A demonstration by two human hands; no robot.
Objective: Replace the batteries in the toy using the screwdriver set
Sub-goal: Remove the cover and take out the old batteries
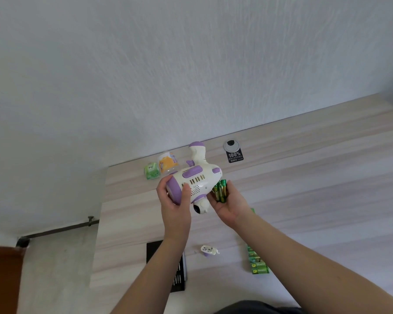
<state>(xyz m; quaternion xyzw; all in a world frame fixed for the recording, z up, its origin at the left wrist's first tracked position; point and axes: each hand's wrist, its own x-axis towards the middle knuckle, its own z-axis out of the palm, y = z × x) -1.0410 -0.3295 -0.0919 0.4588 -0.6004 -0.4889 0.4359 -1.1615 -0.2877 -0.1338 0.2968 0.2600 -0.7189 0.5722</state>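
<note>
Wooden desk (304, 177) against white wall (145, 64). White-and-purple toy (193, 180) lifted above desk centre, gripped at purple end by left hand (175, 200), thumb curled over speaker grille. Right hand (227, 205) just beside toy, palm up, fingers curled round bunch of green batteries (220, 191). Screwdriver set (178, 275) near desk front edge, partly behind left forearm. Green battery packs (258, 264) near right forearm. Detached battery cover (209, 249) on desk between set and packs.
</note>
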